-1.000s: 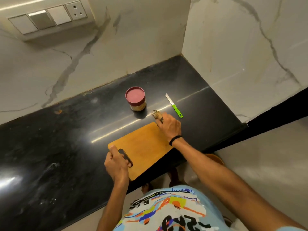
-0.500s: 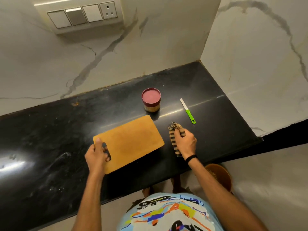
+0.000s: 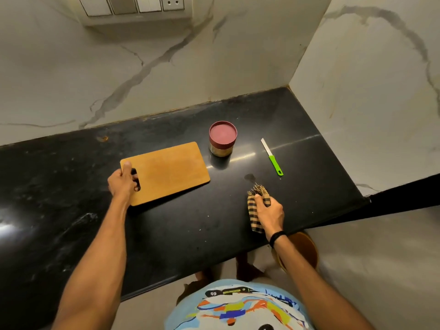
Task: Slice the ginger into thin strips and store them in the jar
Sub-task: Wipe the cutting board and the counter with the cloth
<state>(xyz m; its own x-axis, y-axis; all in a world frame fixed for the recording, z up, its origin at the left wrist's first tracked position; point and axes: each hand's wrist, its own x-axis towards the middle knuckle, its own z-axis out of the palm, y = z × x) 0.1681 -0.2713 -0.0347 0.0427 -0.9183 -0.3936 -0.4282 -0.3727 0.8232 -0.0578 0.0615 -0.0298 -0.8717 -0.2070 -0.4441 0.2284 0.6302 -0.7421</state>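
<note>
A wooden cutting board (image 3: 169, 170) lies flat on the black counter (image 3: 71, 222). My left hand (image 3: 122, 183) grips its handle end, thumb on top and fingers through the slot. To the right, my right hand (image 3: 270, 211) holds a folded checked cloth (image 3: 253, 210) with a frayed fringe against the counter. A small jar (image 3: 222, 139) with a dark red lid on stands behind the board's right end. A knife (image 3: 272, 157) with a green handle lies to the jar's right. I see no ginger.
Marble walls close the counter at the back and right. A switch panel (image 3: 133, 4) sits high on the back wall. The counter's front edge runs near my body; a brown round container (image 3: 307, 248) stands on the floor below my right wrist.
My left hand has slid the board leftward and away from the front edge. My right hand left the board with the cloth and now rests it on the counter to the right.
</note>
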